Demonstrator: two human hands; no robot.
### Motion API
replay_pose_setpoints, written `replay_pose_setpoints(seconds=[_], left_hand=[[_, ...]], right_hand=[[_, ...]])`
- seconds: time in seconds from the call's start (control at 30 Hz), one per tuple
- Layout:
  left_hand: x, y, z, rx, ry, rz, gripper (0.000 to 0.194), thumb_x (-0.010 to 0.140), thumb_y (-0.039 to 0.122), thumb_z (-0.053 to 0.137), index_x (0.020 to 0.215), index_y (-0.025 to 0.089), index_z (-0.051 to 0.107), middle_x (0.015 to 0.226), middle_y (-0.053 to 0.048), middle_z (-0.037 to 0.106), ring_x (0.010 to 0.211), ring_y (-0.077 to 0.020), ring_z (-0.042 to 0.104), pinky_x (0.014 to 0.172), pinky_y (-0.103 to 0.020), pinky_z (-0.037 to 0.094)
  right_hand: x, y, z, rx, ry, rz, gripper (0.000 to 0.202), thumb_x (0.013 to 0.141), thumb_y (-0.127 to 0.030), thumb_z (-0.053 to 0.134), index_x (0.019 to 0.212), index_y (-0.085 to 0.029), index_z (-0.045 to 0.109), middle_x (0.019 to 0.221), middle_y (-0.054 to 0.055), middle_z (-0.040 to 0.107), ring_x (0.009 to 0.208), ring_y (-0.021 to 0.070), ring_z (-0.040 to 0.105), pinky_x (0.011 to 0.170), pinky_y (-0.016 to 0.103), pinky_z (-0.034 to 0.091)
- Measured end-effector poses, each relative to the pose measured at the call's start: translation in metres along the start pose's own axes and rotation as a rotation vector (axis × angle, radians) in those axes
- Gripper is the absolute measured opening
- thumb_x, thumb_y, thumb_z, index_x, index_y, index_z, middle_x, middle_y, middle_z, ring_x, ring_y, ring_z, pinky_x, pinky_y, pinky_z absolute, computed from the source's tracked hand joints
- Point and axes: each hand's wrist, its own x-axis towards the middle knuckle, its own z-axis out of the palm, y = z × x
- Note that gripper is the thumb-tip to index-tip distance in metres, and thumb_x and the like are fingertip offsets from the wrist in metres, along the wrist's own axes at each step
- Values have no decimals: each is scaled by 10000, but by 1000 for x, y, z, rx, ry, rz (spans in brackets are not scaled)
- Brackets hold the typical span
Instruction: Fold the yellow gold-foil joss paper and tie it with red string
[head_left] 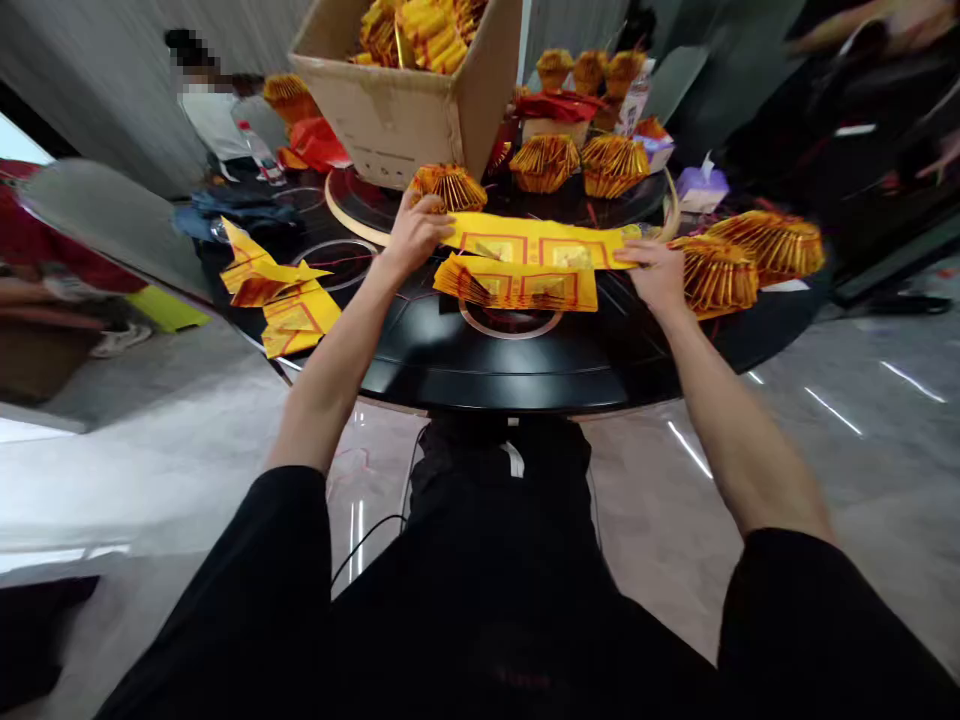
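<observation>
Nearest to me, faint red lettering (525,680) on the black top (480,580) is illegible. Inside the near edge of the round black table (517,365) lies a folded stack of yellow paper (559,290), printed with red frames. Just behind it, I have a yellow strip (536,232) stretched out: the left hand (415,232) grips its left end, the right hand (654,272) its right end. The characters between its red frames are too small for me to read. Loose yellow sheets (300,322) lie at the table's left edge, pleated gold bundles (750,252) near its right edge. Farther in, on the turntable (646,200), stands an open cardboard box (382,125) filled with gold-yellow paper rolls (429,35); I cannot read the marks low on its front. Right of it stand two pleated gold pieces (544,165). Toward the table's far right edge, a lilac tissue box (701,192) has a tissue protruding; farther back, the label on an upright bottle (634,97) is unreadable
</observation>
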Motion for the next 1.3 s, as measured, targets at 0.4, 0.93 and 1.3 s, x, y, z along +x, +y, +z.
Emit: replay_pose_setpoints(seconds=[0.4,0.93,1.3], left_hand=[[-15,55,20,143,-69,13,529,900,42,433,1285,219,750,1260,-119,786,1328,-284,628,1225,-567,379],[-22,121,20,226,-525,-217,436,1096,365,411,1366,197,708,1402,-183,705,1345,-379,600,1115,-528,410],[-45,141,34,144,-544,-429,633,1117,489,288,1660,182,394,1711,-195,406,1557,-401,412,1209,-604,389]], right_hand=[[-28,-49,20,-409,-357,-35,444,914,-75,451,1088,-185,845,1215,107,816,1186,298,746,962,386,593],[-23,-68,23,-372,-430,-134,644,912,-140,440,1525,27,542,1522,244,616,1451,402,540,1214,549,435],[-30,-118,73,-289,-633,-1,663,1079,-422,272,1588,-62,496,1676,184,447,1576,378,396,1280,636,313]])
